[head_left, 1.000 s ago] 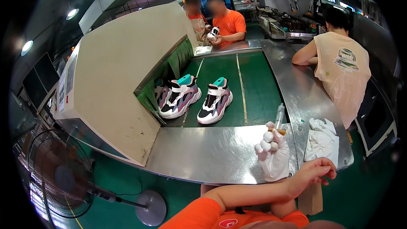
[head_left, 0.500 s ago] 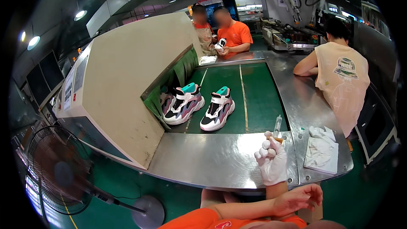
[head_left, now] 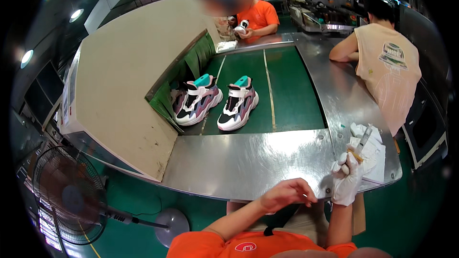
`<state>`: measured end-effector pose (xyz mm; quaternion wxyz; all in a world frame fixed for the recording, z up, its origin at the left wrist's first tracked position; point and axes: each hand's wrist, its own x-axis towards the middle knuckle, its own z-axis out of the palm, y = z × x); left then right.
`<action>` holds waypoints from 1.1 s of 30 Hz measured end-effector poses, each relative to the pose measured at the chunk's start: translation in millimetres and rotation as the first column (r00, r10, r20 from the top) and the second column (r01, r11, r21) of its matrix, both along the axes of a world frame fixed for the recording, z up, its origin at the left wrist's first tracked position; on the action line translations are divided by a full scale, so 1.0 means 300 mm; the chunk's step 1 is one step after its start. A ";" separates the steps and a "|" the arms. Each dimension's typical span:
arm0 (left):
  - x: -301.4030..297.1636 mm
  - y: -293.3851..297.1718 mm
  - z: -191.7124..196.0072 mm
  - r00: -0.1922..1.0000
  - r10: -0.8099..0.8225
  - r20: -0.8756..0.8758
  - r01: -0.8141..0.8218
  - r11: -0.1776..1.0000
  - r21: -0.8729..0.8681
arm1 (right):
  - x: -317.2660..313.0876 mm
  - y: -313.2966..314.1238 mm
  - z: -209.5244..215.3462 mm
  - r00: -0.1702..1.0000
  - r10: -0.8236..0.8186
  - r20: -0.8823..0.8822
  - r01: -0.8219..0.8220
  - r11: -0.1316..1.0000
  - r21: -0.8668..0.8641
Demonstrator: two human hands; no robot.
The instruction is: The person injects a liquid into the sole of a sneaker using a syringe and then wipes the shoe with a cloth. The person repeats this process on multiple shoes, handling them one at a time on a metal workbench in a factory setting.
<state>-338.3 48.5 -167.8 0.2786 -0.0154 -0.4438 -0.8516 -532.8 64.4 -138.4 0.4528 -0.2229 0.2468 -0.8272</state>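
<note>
My right hand, in a white glove, is closed around a clear syringe with an amber-coloured end. It is at the right front corner of the steel table, beside a crumpled white cloth on a white block. My bare left hand hovers by the table's front edge, fingers loosely bent and apart, holding nothing. Beyond it, two white, black and purple sneakers with teal pieces in their openings stand on the green belt. Another shoe is partly hidden behind the left one.
A large beige machine housing with green curtain flaps stands at the left. Steel borders frame the belt. A standing fan is at lower left. Co-workers are at the far end, one holding a shoe; another person sits at right.
My right hand has moved right with the syringe, from the belt's near corner to the white cloth. My left hand has moved left, off my right forearm. The view has shifted slightly.
</note>
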 end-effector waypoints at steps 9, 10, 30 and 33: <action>0.036 -0.037 -0.038 0.932 0.344 0.117 -0.363 0.885 0.291 | -0.033 0.034 -0.129 0.974 -0.093 -0.205 0.146 0.955 0.259; 0.048 -0.040 -0.060 0.940 0.332 0.077 -0.339 0.884 0.324 | -0.019 0.024 -0.141 0.986 -0.084 -0.140 0.121 0.952 0.281; 0.036 -0.067 -0.055 0.933 0.342 0.115 -0.359 0.846 0.395 | -0.029 0.014 -0.146 0.980 -0.011 -0.200 0.071 0.952 0.297; 0.037 -0.066 -0.053 0.933 0.345 0.103 -0.356 0.843 0.403 | -0.028 0.018 -0.129 0.978 0.010 -0.210 0.060 0.944 0.323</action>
